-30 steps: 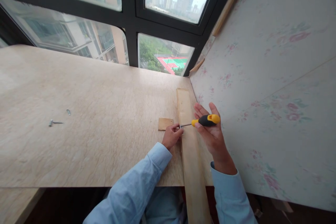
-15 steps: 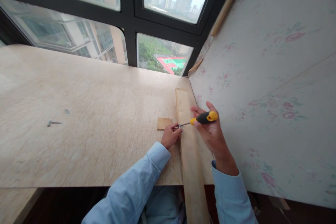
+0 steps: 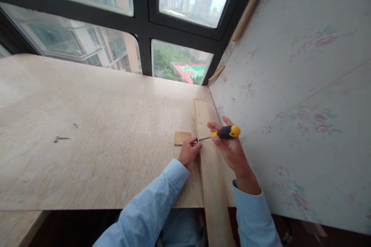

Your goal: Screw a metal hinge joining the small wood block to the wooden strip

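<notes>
A long wooden plank runs from near the window over the counter's front edge. At its left edge, my left hand is closed in a pinch on a small metal piece, mostly hidden by the fingers. The tip of a yellow-and-black screwdriver meets that piece. My right hand holds the screwdriver's handle against the thumb and palm, with some fingers stretched out. Just beyond my left hand lies a small square wood piece with a tiny hole.
On the left of the marble-patterned counter lie a screw with a metal cylinder and a small metal part. A floral wall rises close on the right. The dark window frame stands behind.
My right hand has shifted slightly on the screwdriver's handle, its fingers moving a little left. My left hand stays at the plank's edge. The view has tipped slightly.
</notes>
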A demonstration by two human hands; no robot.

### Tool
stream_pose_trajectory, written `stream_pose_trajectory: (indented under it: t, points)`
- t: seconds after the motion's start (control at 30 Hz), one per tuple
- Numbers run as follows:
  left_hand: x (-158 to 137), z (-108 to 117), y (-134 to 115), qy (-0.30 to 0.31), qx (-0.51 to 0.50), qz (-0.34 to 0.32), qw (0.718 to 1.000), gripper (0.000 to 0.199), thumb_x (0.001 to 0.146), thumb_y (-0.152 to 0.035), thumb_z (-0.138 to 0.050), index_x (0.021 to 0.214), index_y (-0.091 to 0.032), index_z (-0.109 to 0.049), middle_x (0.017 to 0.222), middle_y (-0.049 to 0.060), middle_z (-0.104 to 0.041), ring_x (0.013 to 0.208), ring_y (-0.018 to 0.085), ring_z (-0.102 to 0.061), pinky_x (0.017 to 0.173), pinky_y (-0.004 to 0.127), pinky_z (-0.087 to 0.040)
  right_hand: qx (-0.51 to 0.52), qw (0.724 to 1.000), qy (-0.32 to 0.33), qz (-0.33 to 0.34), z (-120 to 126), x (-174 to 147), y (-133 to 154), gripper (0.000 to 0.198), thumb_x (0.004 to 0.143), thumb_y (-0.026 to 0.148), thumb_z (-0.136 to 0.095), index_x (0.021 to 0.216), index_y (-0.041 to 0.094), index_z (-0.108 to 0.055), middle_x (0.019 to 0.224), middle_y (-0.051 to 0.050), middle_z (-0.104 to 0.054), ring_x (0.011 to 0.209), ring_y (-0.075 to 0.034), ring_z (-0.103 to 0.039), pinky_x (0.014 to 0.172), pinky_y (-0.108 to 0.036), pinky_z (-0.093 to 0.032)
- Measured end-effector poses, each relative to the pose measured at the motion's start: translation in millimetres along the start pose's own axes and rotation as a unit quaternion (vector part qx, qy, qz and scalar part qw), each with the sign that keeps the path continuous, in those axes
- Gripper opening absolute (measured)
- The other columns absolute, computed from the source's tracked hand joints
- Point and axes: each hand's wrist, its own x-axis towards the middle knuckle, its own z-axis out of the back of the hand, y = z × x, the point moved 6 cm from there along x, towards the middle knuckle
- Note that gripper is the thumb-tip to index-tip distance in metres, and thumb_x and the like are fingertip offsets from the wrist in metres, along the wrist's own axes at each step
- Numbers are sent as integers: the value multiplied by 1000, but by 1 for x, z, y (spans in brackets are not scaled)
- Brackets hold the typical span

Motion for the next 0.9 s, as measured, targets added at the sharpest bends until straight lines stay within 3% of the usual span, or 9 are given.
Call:
stream_pose_trajectory:
  t: [0.07,0.13,0.23,0.4,0.5,0.57,0.63,0.73,0.9]
  points:
    - [0,1,0,-6,2,0,1000,33,68,-25,-65,96,-11,-73,61,-1,-60,50,9,-47,46,18,-35,-72,997,-40,-7,6,-1,2,68,84,50,-66,140,25,-37,113,-10,-71,107,-25,-67,98,-45,-50]
    - [1,2,1,-12,5,-2,1000,32,67,-25,-66,95,-11,-74,61,-1,-61,50,9,-48,45,18,-34,-176,975,-136,-6,16,1,2,67,73,57,-73,127,22,-52,95,-9,-75,93,-29,-71,90,-47,-53]
    - [2,2,2,-16,10,-1,1000,32,66,-27,-68,93,-11,-74,59,-1,-60,50,10,-49,45,18,-34,-232,944,-233,6,24,4,-2,72,67,62,-75,119,18,-55,91,-12,-74,89,-31,-70,86,-48,-54]
    - [1,1,2,-7,8,-1,1000,32,67,-29,-68,94,-11,-74,58,-1,-60,52,11,-52,45,18,-34,-9,997,-79,13,9,4,-12,75,86,49,-62,145,29,-22,137,-11,-58,121,-20,-59,104,-42,-46]
    - [0,0,1,-4,9,0,1000,31,68,-28,-68,94,-12,-73,58,-1,-60,52,11,-52,44,18,-34,26,999,-28,-8,8,-2,-7,71,86,46,-63,145,28,-27,135,-10,-60,123,-21,-58,104,-42,-46]
    - [0,1,1,-9,13,0,1000,30,68,-28,-68,93,-12,-73,57,-1,-59,51,11,-51,44,18,-34,-34,997,-61,-17,13,-2,-5,63,82,48,-67,135,24,-43,117,-10,-70,110,-24,-65,97,-43,-51]
    - [1,1,1,-15,19,-2,1000,29,67,-27,-69,91,-12,-73,57,-1,-59,51,11,-51,44,18,-34,-141,978,-153,-16,24,-1,-3,56,73,54,-74,116,21,-58,95,-8,-74,91,-27,-69,87,-44,-54]
    - [1,1,1,-15,22,-1,1000,27,67,-27,-69,88,-12,-73,56,-1,-59,51,11,-51,44,18,-34,-210,949,-237,-10,30,1,-6,56,68,58,-76,105,19,-59,88,-7,-70,83,-26,-67,81,-43,-55]
    - [2,1,3,-12,16,2,1000,27,67,-28,-69,88,-12,-73,56,-2,-58,50,10,-50,43,18,-33,15,994,-109,24,18,2,-11,66,84,46,-65,139,32,-31,133,-8,-58,121,-20,-58,103,-44,-47]
